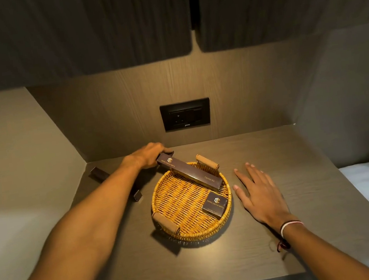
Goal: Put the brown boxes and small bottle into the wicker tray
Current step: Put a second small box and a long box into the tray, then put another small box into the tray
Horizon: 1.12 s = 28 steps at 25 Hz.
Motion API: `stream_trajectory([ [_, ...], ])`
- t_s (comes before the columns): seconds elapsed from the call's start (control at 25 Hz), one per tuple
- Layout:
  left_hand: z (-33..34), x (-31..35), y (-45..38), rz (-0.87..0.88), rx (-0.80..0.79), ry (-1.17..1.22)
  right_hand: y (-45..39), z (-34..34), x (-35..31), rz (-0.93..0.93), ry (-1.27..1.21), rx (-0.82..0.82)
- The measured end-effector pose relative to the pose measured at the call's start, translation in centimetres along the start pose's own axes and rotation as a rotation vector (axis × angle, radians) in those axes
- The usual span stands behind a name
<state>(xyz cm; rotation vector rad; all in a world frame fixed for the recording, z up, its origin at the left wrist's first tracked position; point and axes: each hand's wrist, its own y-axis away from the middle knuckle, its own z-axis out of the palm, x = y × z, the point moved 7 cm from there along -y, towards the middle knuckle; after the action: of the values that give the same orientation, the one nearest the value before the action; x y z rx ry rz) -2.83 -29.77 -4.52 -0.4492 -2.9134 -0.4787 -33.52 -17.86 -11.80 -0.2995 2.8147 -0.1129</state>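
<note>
Head view — left hand (149, 155) gripping long box (189, 173)

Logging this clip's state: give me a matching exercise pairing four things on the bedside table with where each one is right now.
Things:
1. long dental kit box
2. small square brown box
3. right hand
4. dark long box

Places:
A. flat on the table, right of the wicker tray
B. lying inside the tray, near its right rim
C. on the table left of the tray, partly hidden behind the left forearm
D. held at one end in the left hand, slanting over the tray's far rim

Pairs: 1-D, 2-B, 3-A, 4-C
</note>
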Motion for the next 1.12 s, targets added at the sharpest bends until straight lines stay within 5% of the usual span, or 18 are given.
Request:
stream_trajectory([
  [0.44, 0.1, -3.4, 3.9, -0.07, 0.13, -0.014, 0.1, -0.3, -0.4, -0.005, 0.002, 0.003],
  [0.68, -5.1, -4.4, 9.3, -0.059, 0.295, -0.018, 0.0, -0.2, -0.5, -0.005, 0.014, -0.005],
  [0.88, -4.3, 5.4, 10.8, 0.223, 0.126, -0.167, -0.1, -0.3, -0.3, -0.009, 0.014, -0.01],
  [1.12, 2.5, 12.7, 8.4, 0.305, -0.044, -0.361, -0.2, -0.3, -0.1, -0.004, 0.007, -0.011],
])
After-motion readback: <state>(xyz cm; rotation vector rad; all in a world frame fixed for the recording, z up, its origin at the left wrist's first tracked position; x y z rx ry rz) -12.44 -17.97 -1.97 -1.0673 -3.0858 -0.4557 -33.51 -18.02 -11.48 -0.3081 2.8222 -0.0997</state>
